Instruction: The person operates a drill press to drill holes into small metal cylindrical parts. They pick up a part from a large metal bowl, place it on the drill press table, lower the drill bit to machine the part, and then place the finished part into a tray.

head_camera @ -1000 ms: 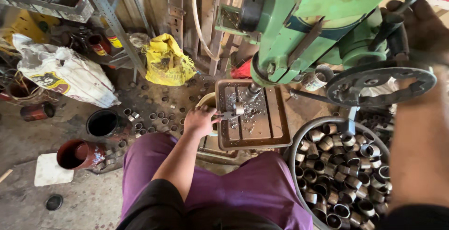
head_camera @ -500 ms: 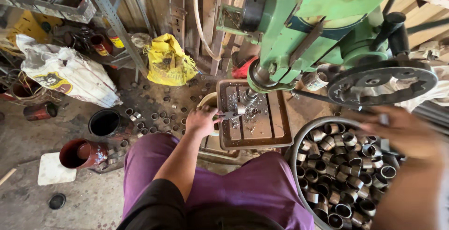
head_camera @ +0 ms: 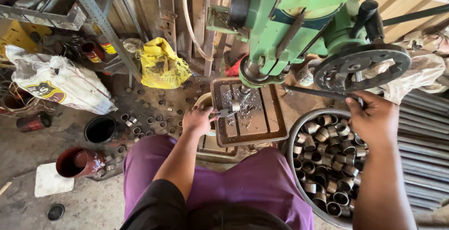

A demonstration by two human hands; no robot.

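Gripping a small metal ring (head_camera: 234, 107) via a holder under the drill bit (head_camera: 242, 92), left hand (head_camera: 199, 120) is closed; right hand (head_camera: 372, 118) is wrapped round the feed lever (head_camera: 322, 92), steadying things.

Drill press (head_camera: 299, 19) stands at upper centre, its table (head_camera: 271, 118) below; tub of rings (head_camera: 299, 132) lower right; sack (head_camera: 61, 85) at left.

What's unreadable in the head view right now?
- The piece under the drill, held by the left hand: too small, among shavings on the table.
- Right hand grip on the lever: fingers cover it.
- Tub of metal rings: forearm covers its right side.
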